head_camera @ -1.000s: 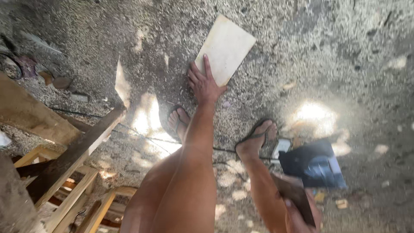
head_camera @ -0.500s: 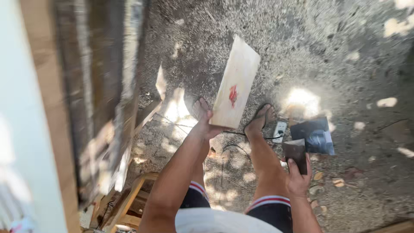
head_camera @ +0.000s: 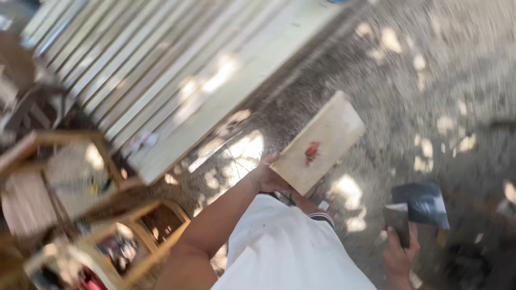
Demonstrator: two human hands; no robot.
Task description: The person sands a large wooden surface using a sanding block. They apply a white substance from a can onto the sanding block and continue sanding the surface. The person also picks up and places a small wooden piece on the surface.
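Far left: open wooden frames (head_camera: 134, 231) stand on the ground with blurred clutter inside. Behind them a stack of long pale slats (head_camera: 161, 75) lies slantwise, close to the person's path.

Centre: the left hand (head_camera: 266, 177) grips the lower corner of a pale wooden board (head_camera: 322, 140), held up off the gravel ground (head_camera: 430, 80) and tilted; a red mark shows on its face. Judged step: the board is lifted and in carriage. The next move calls for a firm hold at that single corner and clearance past the slats and frames, which crowd the left side.

Right: the right hand (head_camera: 400, 252) is closed about a small dark flat object (head_camera: 396, 224); its kind cannot be told. Just beside it a dark blue item (head_camera: 427, 204) lies on the ground, underfoot risk. Motion blur limits finer detail.
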